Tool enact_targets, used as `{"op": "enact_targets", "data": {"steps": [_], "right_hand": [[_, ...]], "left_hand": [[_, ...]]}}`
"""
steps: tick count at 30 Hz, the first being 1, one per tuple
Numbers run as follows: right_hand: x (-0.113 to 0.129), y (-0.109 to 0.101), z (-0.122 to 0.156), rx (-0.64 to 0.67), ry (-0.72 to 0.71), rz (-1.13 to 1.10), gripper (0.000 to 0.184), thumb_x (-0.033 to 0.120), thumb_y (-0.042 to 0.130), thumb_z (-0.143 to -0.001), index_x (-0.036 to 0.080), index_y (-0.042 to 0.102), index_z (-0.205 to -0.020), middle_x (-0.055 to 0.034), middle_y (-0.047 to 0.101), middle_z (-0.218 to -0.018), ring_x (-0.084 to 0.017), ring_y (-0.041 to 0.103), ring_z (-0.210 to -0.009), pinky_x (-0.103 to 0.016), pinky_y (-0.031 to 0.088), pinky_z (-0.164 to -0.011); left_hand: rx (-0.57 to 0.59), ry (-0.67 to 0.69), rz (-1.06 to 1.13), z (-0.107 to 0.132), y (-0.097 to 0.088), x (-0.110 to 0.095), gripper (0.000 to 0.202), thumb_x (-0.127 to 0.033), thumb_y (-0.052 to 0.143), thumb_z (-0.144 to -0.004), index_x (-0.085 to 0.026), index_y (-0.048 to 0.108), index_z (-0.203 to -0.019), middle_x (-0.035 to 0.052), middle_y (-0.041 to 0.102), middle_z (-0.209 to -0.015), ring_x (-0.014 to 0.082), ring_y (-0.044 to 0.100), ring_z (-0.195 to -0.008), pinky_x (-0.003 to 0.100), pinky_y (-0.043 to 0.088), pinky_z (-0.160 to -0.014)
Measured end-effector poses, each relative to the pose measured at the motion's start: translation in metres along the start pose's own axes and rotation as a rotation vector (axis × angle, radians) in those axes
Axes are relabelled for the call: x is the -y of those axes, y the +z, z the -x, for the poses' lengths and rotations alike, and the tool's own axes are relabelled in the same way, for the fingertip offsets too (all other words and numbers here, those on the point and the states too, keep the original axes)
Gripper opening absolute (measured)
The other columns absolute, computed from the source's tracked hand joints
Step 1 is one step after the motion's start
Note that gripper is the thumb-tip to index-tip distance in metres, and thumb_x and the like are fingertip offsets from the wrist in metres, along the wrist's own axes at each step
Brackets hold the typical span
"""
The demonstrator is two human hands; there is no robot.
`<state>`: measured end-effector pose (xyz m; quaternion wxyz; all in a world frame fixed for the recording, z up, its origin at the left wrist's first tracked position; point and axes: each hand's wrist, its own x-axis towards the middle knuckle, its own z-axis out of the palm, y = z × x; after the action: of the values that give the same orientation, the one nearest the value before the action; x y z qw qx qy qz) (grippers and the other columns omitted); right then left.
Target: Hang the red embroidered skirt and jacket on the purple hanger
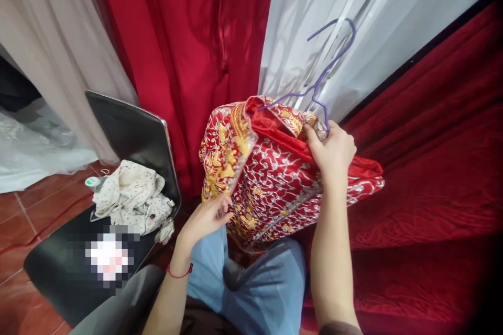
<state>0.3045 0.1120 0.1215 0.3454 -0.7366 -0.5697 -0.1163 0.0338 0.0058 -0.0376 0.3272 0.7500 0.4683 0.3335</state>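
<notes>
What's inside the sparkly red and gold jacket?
Up top, plain red cloth shows, and a purple hanger goes in. Its lower part is covered by the jacket and right hand; anything deeper is hidden.

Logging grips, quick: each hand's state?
Left hand: partly curled at edge of red, gold-embroidered garment; grip unclear.
Right hand: closed on that garment, at thin purple hanger.
</notes>
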Motion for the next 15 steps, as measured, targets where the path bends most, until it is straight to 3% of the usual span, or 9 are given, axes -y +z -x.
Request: {"op": "enact_targets", "data": {"steps": [2,4,6,7,8,11,13,15], "right_hand": [[0.002,-0.001,0.002,-0.003,0.007,0.016,0.043,0.059,0.051,-0.085,0.018,0.064,-0.089,-0.0114,0.063,-0.078,-0.03,0.059,-0.079,-0.042,0.044,-0.075],[0.004,-0.003,0.004,-0.005,0.002,0.015,0.044,0.06,0.051,-0.085,0.018,0.065,-0.088,-0.0116,0.063,-0.078,-0.029,0.059,-0.079,-0.042,0.044,-0.075],[0.005,-0.006,0.005,-0.008,-0.004,0.006,0.045,0.061,0.051,-0.084,0.019,0.065,-0.087,-0.0118,0.063,-0.077,-0.029,0.059,-0.079,-0.042,0.044,-0.075],[0.005,-0.007,0.006,-0.01,-0.004,0.001,0.045,0.062,0.051,-0.083,0.019,0.065,-0.087,-0.0118,0.063,-0.077,-0.029,0.059,-0.079,-0.042,0.045,-0.075],[0.005,-0.007,0.006,-0.012,-0.001,-0.002,0.046,0.063,0.051,-0.083,0.019,0.065,-0.088,-0.0118,0.063,-0.077,-0.03,0.059,-0.079,-0.042,0.045,-0.074],[0.006,-0.008,0.007,-0.004,0.01,-0.006,0.05,0.066,0.052,-0.081,0.02,0.066,-0.092,-0.0125,0.064,-0.077,-0.031,0.06,-0.08,-0.042,0.045,-0.073],[0.008,-0.008,0.008,0.0,0.019,-0.007,0.052,0.067,0.051,-0.081,0.019,0.066,-0.094,-0.0136,0.065,-0.078,-0.031,0.06,-0.08,-0.041,0.045,-0.073],[0.01,-0.008,0.009,-0.004,0.027,-0.007,0.052,0.066,0.051,-0.082,0.018,0.066,-0.094,-0.0146,0.066,-0.08,-0.031,0.061,-0.081,-0.041,0.045,-0.074]], "left_hand": [[-0.137,0.036,0.06,-0.026,0.0,-0.011,0.016,-0.035,0.057,-0.09,-0.023,0.057,-0.099,-0.0015,0.061,-0.083,0.0109,0.059,-0.072,0.023,0.046,-0.066],[-0.434,0.047,0.077,-0.062,-0.006,-0.028,0.03,-0.044,0.061,-0.087,-0.022,0.053,-0.107,0.0015,0.063,-0.092,0.0111,0.061,-0.072,0.023,0.047,-0.064],[-0.741,0.002,-0.054,-0.104,-0.02,-0.045,0.054,-0.052,0.068,-0.079,-0.02,0.047,-0.117,0.0073,0.063,-0.107,0.0127,0.062,-0.074,0.026,0.049,-0.066],[-0.786,-0.027,-0.152,-0.123,-0.028,-0.053,0.063,-0.055,0.071,-0.075,-0.018,0.046,-0.119,0.0096,0.063,-0.111,0.0153,0.064,-0.078,0.028,0.05,-0.069],[-0.77,-0.04,-0.246,-0.14,-0.037,-0.06,0.062,-0.057,0.071,-0.074,-0.018,0.048,-0.116,0.0102,0.064,-0.11,0.0187,0.065,-0.084,0.03,0.05,-0.072],[-0.563,0.017,-0.524,-0.175,-0.067,-0.073,0.045,-0.052,0.061,-0.083,-0.018,0.055,-0.112,0.0097,0.069,-0.105,0.0251,0.066,-0.097,0.033,0.05,-0.081],[-0.434,0.085,-0.661,-0.185,-0.087,-0.077,0.034,-0.043,0.055,-0.088,-0.018,0.059,-0.109,0.0095,0.071,-0.102,0.0262,0.067,-0.098,0.033,0.049,-0.082],[-0.381,0.138,-0.753,-0.187,-0.102,-0.082,0.027,-0.035,0.05,-0.088,-0.018,0.063,-0.105,0.0092,0.072,-0.098,0.0262,0.068,-0.094,0.033,0.048,-0.081]]}}
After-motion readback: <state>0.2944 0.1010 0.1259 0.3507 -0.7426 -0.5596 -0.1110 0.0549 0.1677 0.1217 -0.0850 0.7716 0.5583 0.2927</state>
